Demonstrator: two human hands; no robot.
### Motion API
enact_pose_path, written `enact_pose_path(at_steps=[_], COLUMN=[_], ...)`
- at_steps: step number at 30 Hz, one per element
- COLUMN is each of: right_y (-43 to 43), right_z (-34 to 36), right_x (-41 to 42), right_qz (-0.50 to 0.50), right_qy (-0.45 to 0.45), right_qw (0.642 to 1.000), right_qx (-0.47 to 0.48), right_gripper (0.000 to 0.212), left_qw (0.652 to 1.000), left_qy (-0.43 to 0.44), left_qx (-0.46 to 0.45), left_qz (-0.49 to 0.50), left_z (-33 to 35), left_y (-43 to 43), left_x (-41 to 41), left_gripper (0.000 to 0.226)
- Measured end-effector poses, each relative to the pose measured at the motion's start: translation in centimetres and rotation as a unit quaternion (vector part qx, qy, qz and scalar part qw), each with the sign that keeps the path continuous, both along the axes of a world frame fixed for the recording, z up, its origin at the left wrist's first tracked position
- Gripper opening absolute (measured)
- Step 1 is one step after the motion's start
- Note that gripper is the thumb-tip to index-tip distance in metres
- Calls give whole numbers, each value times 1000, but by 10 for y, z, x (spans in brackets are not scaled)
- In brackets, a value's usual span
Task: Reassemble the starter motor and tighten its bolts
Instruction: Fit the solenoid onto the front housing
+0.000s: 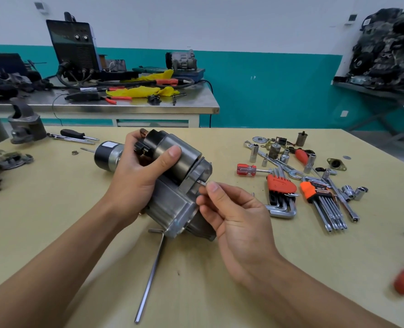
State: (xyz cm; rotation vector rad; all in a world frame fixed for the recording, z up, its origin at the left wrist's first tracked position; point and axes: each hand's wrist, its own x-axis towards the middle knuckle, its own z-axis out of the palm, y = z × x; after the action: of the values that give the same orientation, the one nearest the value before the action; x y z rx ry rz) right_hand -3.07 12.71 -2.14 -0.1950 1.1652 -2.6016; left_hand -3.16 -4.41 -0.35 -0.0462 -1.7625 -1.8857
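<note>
Grey alloy w/ a black solenoid: that's the starter motor (172, 207) I'm seeing mid-table, tilted, lower end down by the tan tabletop (77, 221); can't tell if it's actually resting there. My view is showing the left hand (137, 181) wrapping the solenoid end, thumb lying across the black cylinder, fingers curling round the far side. The right hand (231, 209) is pinching a small silver bolt (203, 183) btwn thumb and forefinger, the bolt's tip meeting the housing flange just below the solenoid; the other fingers are curling loosely.

A long hex key (151, 275) is lying on the table just in front of the motor, its short leg tucking under the housing. A second black cylindrical motor part (106, 156) is lying behind the left hand. To the right I'm seeing two orange-holder hex key sets (280, 185), a red stubby screwdriver (246, 169), and loose sockets (254, 152) w/ spanners.
</note>
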Motion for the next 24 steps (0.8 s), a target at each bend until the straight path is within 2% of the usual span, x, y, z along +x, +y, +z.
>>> enact_pose_path(at_steps=[11, 14, 17, 20, 22, 24], right_y=[2, 0, -2, 2, 3, 3], right_z=[1, -1, -4, -5, -5, -5], right_x=[2, 5, 6, 4, 4, 2], right_qz=[11, -31, -65, -84, -82, -94], right_qy=[-18, 33, 73, 144, 193, 223], right_qw=[1000, 996, 989, 976, 964, 952], right_qx=[7, 82, 111, 138, 163, 188], right_gripper=[11, 16, 21, 18, 8, 13], left_qw=[996, 995, 994, 995, 996, 996], left_qy=[20, 26, 32, 37, 38, 39], left_qx=[1, -2, -15, -17, -8, -3], left_qz=[-83, -100, -99, -86, -82, -79], left_z=[0, -1, -1, -2, -2, -2], left_y=[-6, -7, -7, -7, -7, -7], left_x=[-4, -4, -2, -2, -1, 0], left_gripper=[52, 50, 48, 49, 49, 51])
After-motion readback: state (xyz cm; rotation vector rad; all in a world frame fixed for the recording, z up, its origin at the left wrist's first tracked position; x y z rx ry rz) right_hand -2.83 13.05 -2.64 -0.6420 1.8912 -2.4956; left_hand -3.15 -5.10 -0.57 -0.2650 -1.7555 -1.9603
